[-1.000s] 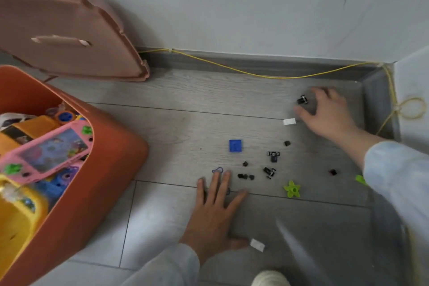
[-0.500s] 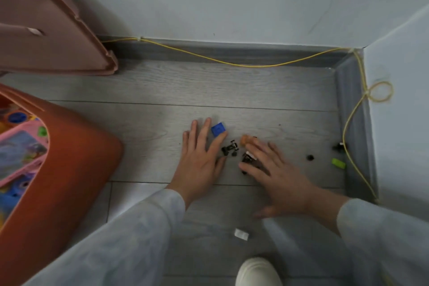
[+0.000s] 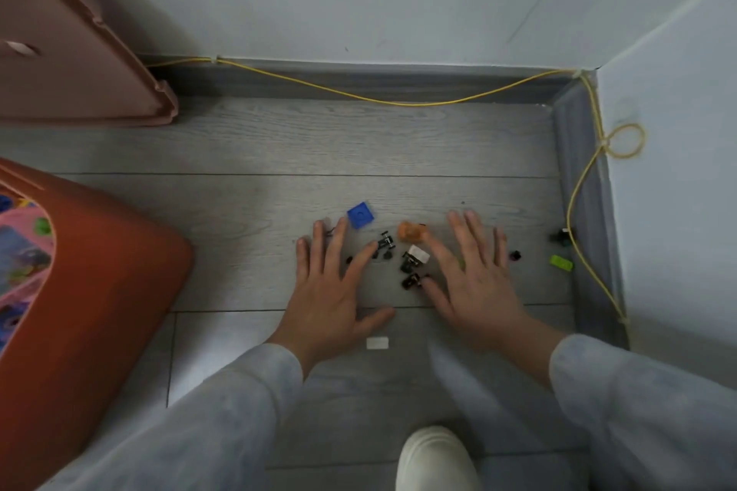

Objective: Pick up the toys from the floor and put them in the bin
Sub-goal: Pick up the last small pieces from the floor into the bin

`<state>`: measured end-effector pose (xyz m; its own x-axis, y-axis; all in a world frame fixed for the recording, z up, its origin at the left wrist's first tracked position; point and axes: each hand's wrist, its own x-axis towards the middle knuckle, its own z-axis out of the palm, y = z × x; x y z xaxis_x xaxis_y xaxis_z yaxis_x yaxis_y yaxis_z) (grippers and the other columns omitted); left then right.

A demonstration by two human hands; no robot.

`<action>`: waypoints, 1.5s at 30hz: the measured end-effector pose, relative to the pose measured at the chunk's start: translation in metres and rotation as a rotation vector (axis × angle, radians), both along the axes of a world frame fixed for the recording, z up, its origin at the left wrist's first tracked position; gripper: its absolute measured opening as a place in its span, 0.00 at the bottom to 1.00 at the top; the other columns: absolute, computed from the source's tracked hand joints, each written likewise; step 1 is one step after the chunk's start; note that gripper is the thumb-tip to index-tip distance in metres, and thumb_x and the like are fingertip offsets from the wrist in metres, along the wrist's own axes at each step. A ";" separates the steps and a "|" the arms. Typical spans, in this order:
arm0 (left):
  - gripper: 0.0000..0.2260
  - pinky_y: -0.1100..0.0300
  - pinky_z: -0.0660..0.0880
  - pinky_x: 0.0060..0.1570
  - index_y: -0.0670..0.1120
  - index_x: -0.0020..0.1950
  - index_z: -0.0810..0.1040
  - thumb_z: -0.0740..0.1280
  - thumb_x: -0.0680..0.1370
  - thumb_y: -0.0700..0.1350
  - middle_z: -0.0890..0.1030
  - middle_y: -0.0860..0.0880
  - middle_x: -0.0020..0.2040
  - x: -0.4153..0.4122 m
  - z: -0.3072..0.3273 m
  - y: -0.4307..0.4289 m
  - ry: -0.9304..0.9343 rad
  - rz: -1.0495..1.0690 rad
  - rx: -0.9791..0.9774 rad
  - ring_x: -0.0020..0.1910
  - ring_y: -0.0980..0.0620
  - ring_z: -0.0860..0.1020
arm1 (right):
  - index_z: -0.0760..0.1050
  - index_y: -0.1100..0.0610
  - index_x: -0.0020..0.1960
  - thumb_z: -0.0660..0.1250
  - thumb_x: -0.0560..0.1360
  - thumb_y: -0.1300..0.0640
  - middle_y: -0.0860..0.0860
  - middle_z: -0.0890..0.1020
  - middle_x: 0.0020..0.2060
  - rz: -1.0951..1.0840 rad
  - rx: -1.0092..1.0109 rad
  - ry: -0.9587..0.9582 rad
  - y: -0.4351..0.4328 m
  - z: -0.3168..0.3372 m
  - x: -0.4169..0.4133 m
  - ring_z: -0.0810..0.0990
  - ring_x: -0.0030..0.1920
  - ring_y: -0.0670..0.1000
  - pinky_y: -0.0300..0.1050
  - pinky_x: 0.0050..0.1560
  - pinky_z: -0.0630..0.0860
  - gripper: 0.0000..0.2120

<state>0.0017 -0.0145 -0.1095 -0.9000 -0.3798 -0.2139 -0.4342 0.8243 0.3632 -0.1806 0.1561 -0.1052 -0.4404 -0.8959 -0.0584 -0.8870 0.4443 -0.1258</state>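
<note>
Step appeared: raking small toys [image 3: 412, 265] into pile on floor [image 3: 279, 139]. L hand [image 3: 331, 291] & R hand [image 3: 474, 283] lay flat, grip wide, empty. Next needed: scoop pile, carry to bin [image 3: 103, 291].

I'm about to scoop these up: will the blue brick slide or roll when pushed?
The blue brick looks flat and square, so it would likely slide, not roll, on the smooth floor. Small and plastic-looking, it is probably light and stiff.
</note>
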 end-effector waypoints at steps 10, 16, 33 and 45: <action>0.49 0.23 0.51 0.67 0.57 0.80 0.56 0.66 0.64 0.76 0.51 0.38 0.81 -0.001 -0.012 0.026 -0.034 -0.308 -0.192 0.79 0.31 0.47 | 0.58 0.52 0.78 0.50 0.77 0.34 0.64 0.58 0.77 -0.455 0.174 -0.092 0.063 -0.007 -0.043 0.49 0.79 0.64 0.65 0.76 0.49 0.35; 0.42 0.23 0.43 0.67 0.55 0.80 0.52 0.56 0.72 0.75 0.46 0.38 0.81 -0.020 -0.006 0.018 -0.140 0.175 -0.158 0.78 0.29 0.41 | 0.65 0.53 0.74 0.55 0.80 0.40 0.61 0.62 0.76 -0.046 -0.005 -0.172 0.051 0.001 -0.038 0.54 0.79 0.61 0.68 0.74 0.57 0.27; 0.40 0.35 0.57 0.70 0.55 0.79 0.57 0.58 0.72 0.73 0.51 0.37 0.81 -0.053 -0.011 -0.014 0.032 -0.124 -0.198 0.78 0.35 0.54 | 0.41 0.46 0.81 0.56 0.70 0.22 0.57 0.42 0.80 0.258 0.214 -0.145 -0.008 -0.005 -0.037 0.39 0.80 0.60 0.68 0.76 0.48 0.51; 0.16 0.55 0.73 0.26 0.45 0.54 0.75 0.62 0.78 0.58 0.76 0.42 0.50 -0.067 -0.015 -0.020 0.155 -0.243 -0.256 0.43 0.44 0.75 | 0.73 0.55 0.67 0.65 0.75 0.34 0.60 0.75 0.63 0.406 0.024 0.025 -0.049 -0.011 -0.048 0.78 0.52 0.59 0.51 0.34 0.78 0.30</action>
